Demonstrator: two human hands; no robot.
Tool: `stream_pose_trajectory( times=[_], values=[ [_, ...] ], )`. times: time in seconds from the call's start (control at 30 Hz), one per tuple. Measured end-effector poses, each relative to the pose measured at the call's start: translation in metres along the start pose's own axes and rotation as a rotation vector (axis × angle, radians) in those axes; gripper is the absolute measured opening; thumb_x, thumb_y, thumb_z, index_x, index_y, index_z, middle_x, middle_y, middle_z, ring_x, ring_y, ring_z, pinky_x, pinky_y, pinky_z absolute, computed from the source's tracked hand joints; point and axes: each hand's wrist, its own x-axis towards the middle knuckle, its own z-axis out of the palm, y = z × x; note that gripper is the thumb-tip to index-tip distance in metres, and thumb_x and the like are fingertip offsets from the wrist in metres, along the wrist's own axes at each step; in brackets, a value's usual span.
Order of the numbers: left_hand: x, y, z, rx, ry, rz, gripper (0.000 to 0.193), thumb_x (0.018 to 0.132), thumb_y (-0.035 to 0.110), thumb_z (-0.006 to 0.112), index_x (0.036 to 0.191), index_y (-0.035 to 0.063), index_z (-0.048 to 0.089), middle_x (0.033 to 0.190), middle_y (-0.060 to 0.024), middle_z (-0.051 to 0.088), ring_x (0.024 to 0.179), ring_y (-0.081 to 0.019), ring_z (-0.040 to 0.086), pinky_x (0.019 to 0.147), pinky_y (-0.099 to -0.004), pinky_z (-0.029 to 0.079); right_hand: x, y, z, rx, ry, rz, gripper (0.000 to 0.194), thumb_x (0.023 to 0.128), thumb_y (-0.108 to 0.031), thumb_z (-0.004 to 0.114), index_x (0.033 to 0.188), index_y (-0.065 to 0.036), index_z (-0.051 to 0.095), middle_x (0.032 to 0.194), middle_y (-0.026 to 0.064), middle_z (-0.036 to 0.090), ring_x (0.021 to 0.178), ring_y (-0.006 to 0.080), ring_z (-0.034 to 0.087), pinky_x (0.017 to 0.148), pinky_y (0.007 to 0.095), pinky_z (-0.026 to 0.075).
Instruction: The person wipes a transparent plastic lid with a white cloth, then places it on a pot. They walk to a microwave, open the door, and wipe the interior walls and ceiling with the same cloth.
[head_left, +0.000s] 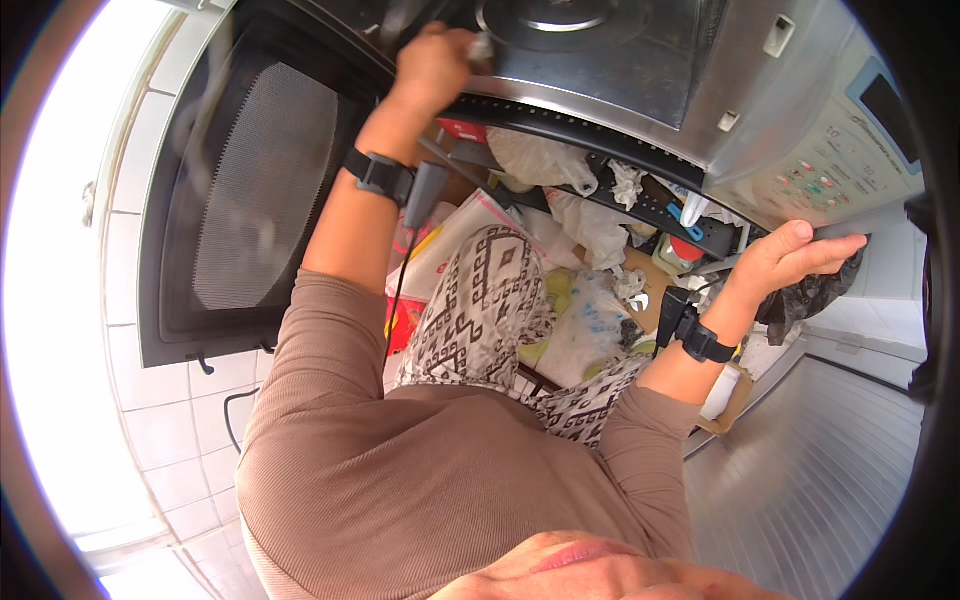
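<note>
A microwave oven (600, 82) stands before me with its door (259, 195) swung out to the left. My left hand (439, 67) reaches in at the cavity's front left edge, its fingers closed on a small whitish wad (481, 48); blur hides whether this is cloth or paper. The turntable (562, 22) shows in part at the top of the view. On the other side my right hand (795, 255) rests with its fingers extended against the lower edge of the control panel (817, 165). It holds nothing.
Below the oven, a black perforated shelf (645, 214) bears plastic bags (536, 161), crumpled paper (627, 184) and a blue-handled tool (686, 222). A red-lidded jar (675, 253) stands lower. A black bag (810, 292) hangs at right, above a ribbed translucent panel (810, 465). White tiles (161, 382) line the left.
</note>
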Motion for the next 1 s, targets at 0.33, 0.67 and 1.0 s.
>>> stream_pose_trajectory(
  times=[0.33,0.67,1.0],
  values=[
    [-0.023,0.102,-0.041,-0.658,0.093,0.365,0.017,0.086,0.002,0.065,0.102,0.0046,0.072,0.087,-0.0093,0.062,0.075,-0.0221,0.063,0.064,-0.0305,0.052,-0.001,0.001,0.0,-0.017,-0.012,-0.014,0.074,0.104,-0.043,0.034,0.149,0.011,0.01,0.143,0.0349,0.028,0.131,0.0401,0.03,0.109,0.0457,0.027],
    [0.058,-0.021,-0.117,1.203,-0.141,0.114,0.026,0.087,0.021,0.056,0.102,0.0094,0.074,0.113,-0.0071,0.064,0.111,-0.025,0.057,0.095,-0.0367,0.046,-0.002,0.008,-0.002,0.015,-0.028,0.006,0.077,0.103,-0.041,0.039,0.148,0.013,0.011,0.143,0.036,0.026,0.129,0.0411,0.03,0.11,0.0457,0.027],
    [0.013,-0.038,-0.039,0.869,0.001,0.215,0.02,0.08,0.015,0.057,0.089,0.0024,0.07,0.104,-0.0145,0.058,0.095,-0.0302,0.059,0.075,-0.0372,0.055,0.002,0.003,-0.007,-0.022,-0.045,-0.061,0.077,0.102,-0.041,0.044,0.148,0.011,0.012,0.138,0.0351,0.028,0.125,0.0414,0.03,0.108,0.0486,0.026]
  ],
)
